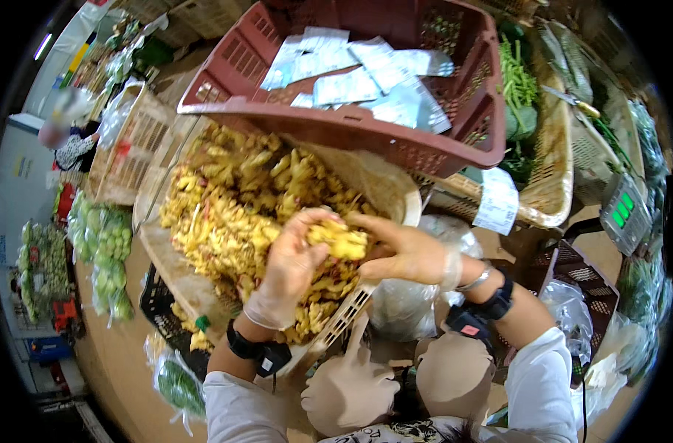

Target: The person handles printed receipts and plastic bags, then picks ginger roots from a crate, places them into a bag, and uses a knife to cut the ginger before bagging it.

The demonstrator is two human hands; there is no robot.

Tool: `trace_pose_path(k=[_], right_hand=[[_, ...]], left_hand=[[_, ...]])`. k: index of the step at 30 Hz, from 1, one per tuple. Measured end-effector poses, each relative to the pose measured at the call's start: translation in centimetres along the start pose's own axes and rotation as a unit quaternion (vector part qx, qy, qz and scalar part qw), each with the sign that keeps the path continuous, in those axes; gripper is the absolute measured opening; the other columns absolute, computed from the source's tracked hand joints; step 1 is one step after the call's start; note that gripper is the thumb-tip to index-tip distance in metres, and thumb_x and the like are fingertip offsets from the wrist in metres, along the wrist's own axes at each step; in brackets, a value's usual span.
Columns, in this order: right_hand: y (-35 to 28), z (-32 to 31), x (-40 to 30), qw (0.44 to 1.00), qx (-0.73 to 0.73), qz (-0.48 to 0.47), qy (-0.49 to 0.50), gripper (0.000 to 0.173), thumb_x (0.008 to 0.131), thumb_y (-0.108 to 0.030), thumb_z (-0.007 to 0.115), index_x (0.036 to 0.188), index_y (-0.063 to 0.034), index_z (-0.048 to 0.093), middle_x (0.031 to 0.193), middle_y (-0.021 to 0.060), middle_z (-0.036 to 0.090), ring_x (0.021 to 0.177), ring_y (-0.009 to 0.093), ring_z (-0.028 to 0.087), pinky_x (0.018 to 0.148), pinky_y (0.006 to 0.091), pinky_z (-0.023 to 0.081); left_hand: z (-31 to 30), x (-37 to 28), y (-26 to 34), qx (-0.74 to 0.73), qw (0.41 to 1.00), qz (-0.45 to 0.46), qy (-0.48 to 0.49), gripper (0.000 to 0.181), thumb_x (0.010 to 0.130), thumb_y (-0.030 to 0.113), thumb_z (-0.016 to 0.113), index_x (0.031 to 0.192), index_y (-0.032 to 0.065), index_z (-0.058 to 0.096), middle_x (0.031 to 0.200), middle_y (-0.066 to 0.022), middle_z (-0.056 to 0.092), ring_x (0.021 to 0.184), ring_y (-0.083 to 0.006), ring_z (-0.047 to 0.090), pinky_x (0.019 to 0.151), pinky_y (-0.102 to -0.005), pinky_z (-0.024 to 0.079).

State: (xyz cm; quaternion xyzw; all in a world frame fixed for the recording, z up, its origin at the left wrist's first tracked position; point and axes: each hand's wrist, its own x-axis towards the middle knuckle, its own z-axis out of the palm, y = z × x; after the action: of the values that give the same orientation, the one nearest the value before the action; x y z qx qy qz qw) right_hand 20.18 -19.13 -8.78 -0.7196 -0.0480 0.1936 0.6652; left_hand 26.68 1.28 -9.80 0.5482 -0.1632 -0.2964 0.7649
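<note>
A knobbly piece of yellow ginger root (342, 239) is held in the fingers of my left hand (286, 268). My right hand (411, 252) is spread just right of that piece, thumb and fingers apart. Whether its fingertips touch the ginger, I cannot tell. Both hands wear thin see-through gloves. Beneath them a heap of ginger root (231, 216), some with reddish tips, fills a dirty off-white plastic crate (394, 180). The crate sits tilted, its slotted near rim running below my hands.
A dark red crate (336, 119) with printed packets stands beyond the ginger. To the right are a yellowish crate (555, 183) of greens, a knife (571, 101) and a lit digital scale (624, 213). Bagged vegetables (101, 243) lie at left, where a person (71, 144) works.
</note>
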Motion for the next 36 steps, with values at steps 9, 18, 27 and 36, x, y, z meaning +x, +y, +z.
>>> trace_pose_path(k=[9,18,27,36], right_hand=[[2.7,-4.6,-1.3,0.955,-0.014,-0.073,0.287,0.031,0.077,-0.029,0.065,0.088,0.0009,0.062,0.068,0.0143,0.06,0.06,0.015,0.055,0.06,0.0295,0.047],[2.6,-3.0,-0.9,0.927,-0.286,-0.123,0.21,0.025,0.072,-0.019,0.066,0.092,-0.0049,0.06,0.074,0.017,0.06,0.069,0.034,0.059,0.061,0.0384,0.048],[3.7,-2.9,-1.0,0.917,-0.262,-0.179,0.243,0.03,0.07,-0.015,0.068,0.097,-0.0038,0.061,0.082,0.0143,0.063,0.073,0.031,0.06,0.065,0.0368,0.048],[4.1,-1.7,1.6,0.878,-0.391,-0.219,0.168,0.03,0.066,-0.017,0.067,0.095,-0.0089,0.061,0.073,0.0087,0.063,0.067,0.026,0.06,0.061,0.0354,0.045]], left_hand=[[1.4,9.7,8.3,0.8,0.513,0.273,0.147,0.066,0.066,0.023,0.075,0.124,0.0112,0.046,0.125,-0.013,0.047,0.124,-0.0307,0.033,0.104,-0.0493,0.016],[1.9,21.7,7.9,0.761,0.57,0.307,0.041,0.028,0.066,0.016,0.063,0.092,0.0045,0.063,0.09,-0.0149,0.062,0.091,-0.0316,0.057,0.084,-0.0395,0.042],[-0.2,17.6,9.0,0.655,0.575,0.476,0.114,0.041,0.066,0.026,0.075,0.1,0.0062,0.061,0.103,-0.012,0.06,0.098,-0.0271,0.056,0.087,-0.0369,0.043],[-10.5,18.7,-6.3,0.733,0.614,-0.275,0.102,0.039,0.084,0.021,0.055,0.113,-0.0041,0.051,0.128,-0.0121,0.046,0.121,-0.0224,0.041,0.1,-0.0344,0.033]])
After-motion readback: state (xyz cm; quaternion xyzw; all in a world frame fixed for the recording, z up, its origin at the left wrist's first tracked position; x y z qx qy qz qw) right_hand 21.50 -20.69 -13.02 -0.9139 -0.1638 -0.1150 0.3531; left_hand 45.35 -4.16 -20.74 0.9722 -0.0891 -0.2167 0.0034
